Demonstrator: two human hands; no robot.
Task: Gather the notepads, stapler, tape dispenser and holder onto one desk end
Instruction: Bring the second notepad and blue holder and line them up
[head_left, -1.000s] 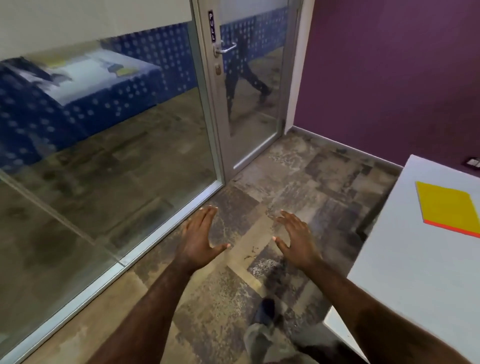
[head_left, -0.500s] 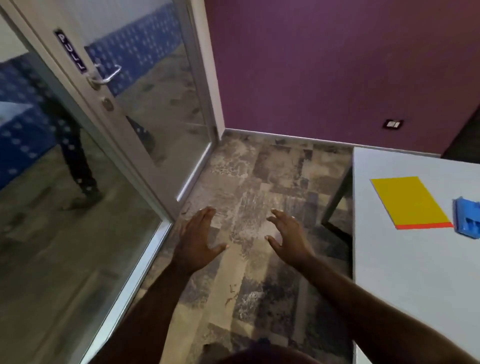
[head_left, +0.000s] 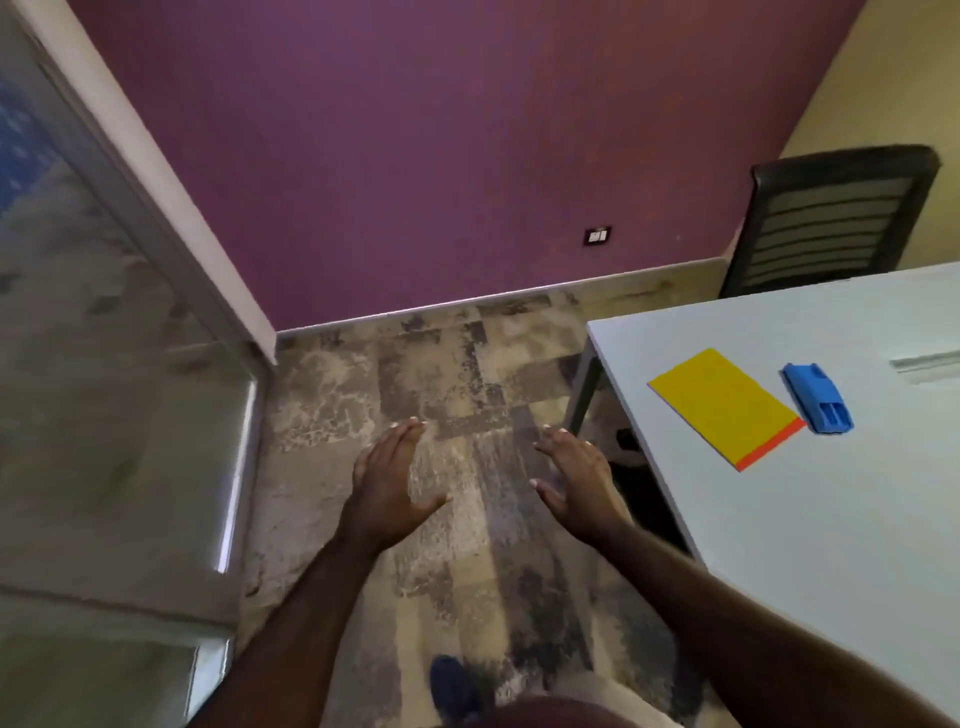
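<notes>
A yellow notepad (head_left: 722, 405) with an orange edge lies flat near the left end of the white desk (head_left: 810, 519). Just to its right rests a blue plastic object (head_left: 818, 397), likely the stapler or tape dispenser; I cannot tell which. My left hand (head_left: 387, 486) and my right hand (head_left: 576, 480) hover palm-down over the floor, left of the desk, fingers spread and holding nothing. The right hand is close to the desk's front left corner but apart from it. The holder is out of sight.
A black mesh-backed chair (head_left: 831, 218) stands behind the desk at the far right. A purple wall (head_left: 441, 156) with a socket (head_left: 597, 235) faces me. A glass partition (head_left: 104, 364) runs along the left. Patterned carpet (head_left: 441, 374) lies between glass and desk.
The view has swung right: the glass door has left the frame, and the desk, notepad, blue object and chair have come further into view. Both hands stay spread and bare.
</notes>
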